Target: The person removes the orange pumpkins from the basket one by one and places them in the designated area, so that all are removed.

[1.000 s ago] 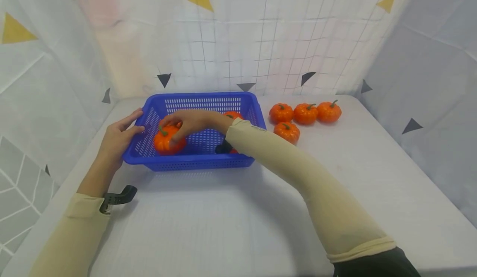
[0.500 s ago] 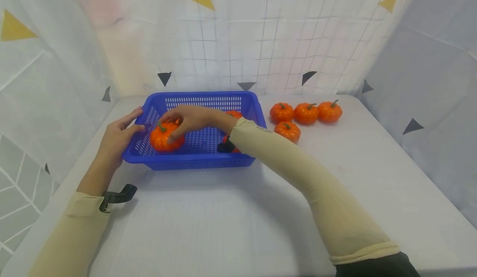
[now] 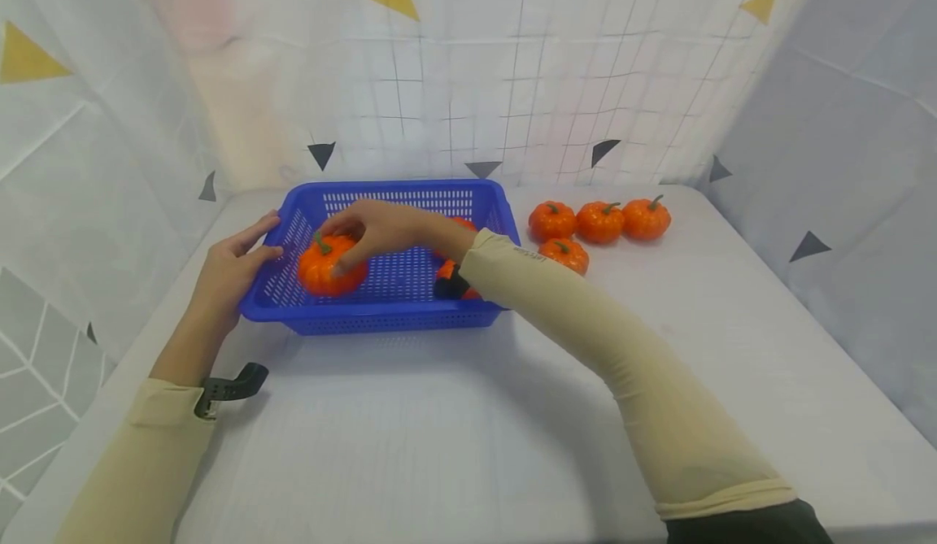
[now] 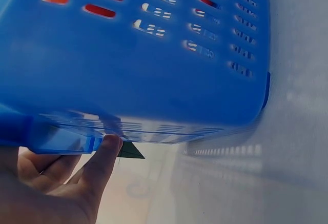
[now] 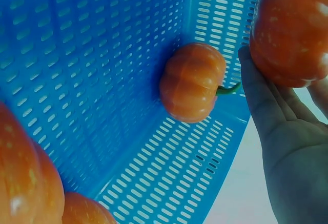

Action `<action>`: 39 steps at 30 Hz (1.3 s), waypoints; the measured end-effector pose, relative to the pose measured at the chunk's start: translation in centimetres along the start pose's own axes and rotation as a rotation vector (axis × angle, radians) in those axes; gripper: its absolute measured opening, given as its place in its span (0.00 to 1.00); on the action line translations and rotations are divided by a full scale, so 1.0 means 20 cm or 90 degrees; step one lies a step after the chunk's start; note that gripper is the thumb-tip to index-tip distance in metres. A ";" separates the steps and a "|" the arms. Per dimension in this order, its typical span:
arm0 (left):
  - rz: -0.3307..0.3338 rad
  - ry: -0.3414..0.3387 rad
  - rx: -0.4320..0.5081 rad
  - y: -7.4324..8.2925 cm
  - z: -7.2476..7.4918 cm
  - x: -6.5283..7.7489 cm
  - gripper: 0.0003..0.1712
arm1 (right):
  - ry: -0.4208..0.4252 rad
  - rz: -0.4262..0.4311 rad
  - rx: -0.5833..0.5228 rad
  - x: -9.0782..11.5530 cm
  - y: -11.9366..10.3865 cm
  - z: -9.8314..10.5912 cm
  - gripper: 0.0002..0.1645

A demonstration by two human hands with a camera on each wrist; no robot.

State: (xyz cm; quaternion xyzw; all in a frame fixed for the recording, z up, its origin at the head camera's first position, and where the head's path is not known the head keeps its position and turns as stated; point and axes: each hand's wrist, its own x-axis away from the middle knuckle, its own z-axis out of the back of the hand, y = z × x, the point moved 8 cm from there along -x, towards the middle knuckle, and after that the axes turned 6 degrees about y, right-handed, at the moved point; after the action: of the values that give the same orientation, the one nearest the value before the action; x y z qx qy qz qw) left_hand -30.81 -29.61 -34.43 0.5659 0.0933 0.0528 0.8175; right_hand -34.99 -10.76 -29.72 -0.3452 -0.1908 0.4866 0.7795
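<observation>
A small orange pumpkin (image 3: 328, 272) with a green stem is held in my right hand (image 3: 388, 225), thumb on its near side, fingers over the far side. The pumpkin is at the left end of a blue perforated basket (image 3: 395, 310); in the right wrist view it is raised above another pumpkin (image 5: 192, 83) lying in a basket corner. More pumpkins (image 5: 25, 178) show at the lower left there; my right forearm partly hides the basket's right end. My left hand (image 3: 228, 274) grips the basket's left rim, with a fingertip (image 4: 110, 142) against the underside of that rim.
Right of the basket, several orange pumpkins (image 3: 600, 223) stand on the white table (image 3: 410, 438), one (image 3: 565, 254) nearer the front. White patterned sheets (image 3: 439, 64) enclose the back and sides. A black strap (image 3: 234, 383) sits on my left wrist.
My right hand has lifted the pumpkin slightly inside the basket, and the right forearm has shifted a little to the right. The left hand and basket stay where they were.
</observation>
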 end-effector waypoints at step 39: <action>0.003 0.005 0.002 -0.01 0.00 -0.02 0.33 | 0.153 -0.052 -0.066 0.29 -0.08 0.27 0.37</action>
State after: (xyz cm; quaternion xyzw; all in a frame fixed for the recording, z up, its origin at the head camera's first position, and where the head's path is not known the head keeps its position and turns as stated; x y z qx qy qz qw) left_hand -31.15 -29.75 -34.58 0.5669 0.0955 0.0566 0.8163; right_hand -34.84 -4.14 -25.05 -0.4331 -0.1349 0.3989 0.7969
